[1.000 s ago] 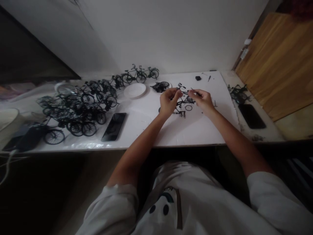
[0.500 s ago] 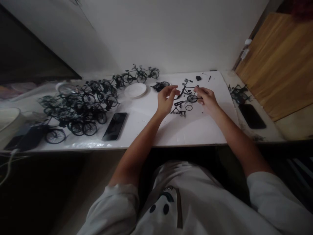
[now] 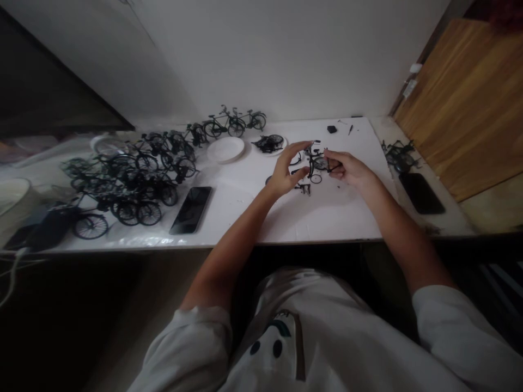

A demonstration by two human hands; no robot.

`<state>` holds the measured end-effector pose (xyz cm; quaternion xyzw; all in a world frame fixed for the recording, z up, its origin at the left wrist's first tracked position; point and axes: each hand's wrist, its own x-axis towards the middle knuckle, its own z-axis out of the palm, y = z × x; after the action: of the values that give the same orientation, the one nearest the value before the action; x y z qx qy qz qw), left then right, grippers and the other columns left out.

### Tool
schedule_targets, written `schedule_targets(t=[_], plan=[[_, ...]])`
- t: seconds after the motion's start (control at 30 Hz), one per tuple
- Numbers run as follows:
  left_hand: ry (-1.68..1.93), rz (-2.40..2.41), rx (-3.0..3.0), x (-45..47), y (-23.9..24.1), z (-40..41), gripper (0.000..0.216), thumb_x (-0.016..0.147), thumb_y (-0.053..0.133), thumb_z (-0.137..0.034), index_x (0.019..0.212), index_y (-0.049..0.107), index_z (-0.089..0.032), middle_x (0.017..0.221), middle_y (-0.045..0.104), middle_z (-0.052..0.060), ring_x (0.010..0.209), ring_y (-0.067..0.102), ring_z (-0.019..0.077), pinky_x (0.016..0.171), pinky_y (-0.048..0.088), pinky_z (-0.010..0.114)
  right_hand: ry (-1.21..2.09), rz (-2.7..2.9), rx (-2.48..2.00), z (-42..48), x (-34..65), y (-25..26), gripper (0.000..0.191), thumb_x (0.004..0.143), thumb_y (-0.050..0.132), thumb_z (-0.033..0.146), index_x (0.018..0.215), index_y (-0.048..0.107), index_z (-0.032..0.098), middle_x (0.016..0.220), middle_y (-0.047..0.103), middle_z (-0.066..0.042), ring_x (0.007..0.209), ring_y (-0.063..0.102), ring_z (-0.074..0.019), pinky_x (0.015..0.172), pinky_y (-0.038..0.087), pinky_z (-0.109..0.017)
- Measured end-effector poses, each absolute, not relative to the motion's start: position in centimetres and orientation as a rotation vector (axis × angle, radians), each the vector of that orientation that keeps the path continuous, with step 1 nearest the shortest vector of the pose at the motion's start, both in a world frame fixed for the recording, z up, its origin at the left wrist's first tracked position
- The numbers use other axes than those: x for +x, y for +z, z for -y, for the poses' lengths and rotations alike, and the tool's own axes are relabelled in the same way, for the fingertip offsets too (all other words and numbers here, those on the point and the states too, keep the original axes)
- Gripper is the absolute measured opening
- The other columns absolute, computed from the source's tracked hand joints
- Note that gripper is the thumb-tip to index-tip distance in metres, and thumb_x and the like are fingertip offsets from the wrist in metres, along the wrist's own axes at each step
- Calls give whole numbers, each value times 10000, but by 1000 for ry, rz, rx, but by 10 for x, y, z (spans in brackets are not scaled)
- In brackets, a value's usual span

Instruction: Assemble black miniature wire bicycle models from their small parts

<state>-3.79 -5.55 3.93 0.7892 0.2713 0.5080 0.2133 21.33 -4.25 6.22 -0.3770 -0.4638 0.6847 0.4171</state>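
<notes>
While spindly, dark model bicycles (image 3: 131, 190) crowd the left, a glossy, flat smartphone (image 3: 190, 210) lies beside them. Smooth white board (image 3: 229, 196) stretches from it toward the left hand (image 3: 287, 167), whose thumb and fingers curve apart around a thin-framed miniature bicycle (image 3: 311, 161), contact unclear. Pinching its other end above the board, the right hand (image 3: 347, 166) partly hides it.

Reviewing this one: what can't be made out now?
In the head view:
Where the right hand grips the small bicycle: the hand covers it.
Whether the left hand touches that bicycle: too small, blurred.
How many the bicycle cluster holds: they overlap.
The full shape of the white container: cut off by the left edge.
</notes>
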Motion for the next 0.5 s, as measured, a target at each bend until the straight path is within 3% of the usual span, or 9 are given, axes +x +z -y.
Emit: schedule_targets(t=[0.17, 0.37, 0.5], plan=[[1391, -743, 2127, -37, 42, 61, 714, 922, 693, -780, 1454, 692, -304, 1522, 709, 142, 1436, 640, 363, 1220, 481, 548, 1734, 1201, -927, 46, 212, 64, 500, 701, 1051, 487, 789, 648, 205, 577, 408, 103, 484, 218, -48, 430, 168, -230], [1372, -759, 2154, -36, 42, 59, 647, 922, 697, -750, 1390, 729, -304, 1470, 726, 134, 1399, 640, 358, 1197, 494, 528, 1712, 1212, -944, 49, 209, 67, 517, 655, 1064, 483, 807, 670, 186, 622, 520, 78, 489, 264, -43, 434, 153, -249], [1365, -759, 2142, -36, 38, 55, 606, 903, 757, -663, 1377, 735, -287, 1454, 713, 149, 1392, 643, 359, 1163, 523, 518, 1727, 1216, -954, 50, 209, 68, 533, 648, 1069, 498, 769, 658, 181, 574, 453, 96, 481, 232, -37, 435, 150, -238]])
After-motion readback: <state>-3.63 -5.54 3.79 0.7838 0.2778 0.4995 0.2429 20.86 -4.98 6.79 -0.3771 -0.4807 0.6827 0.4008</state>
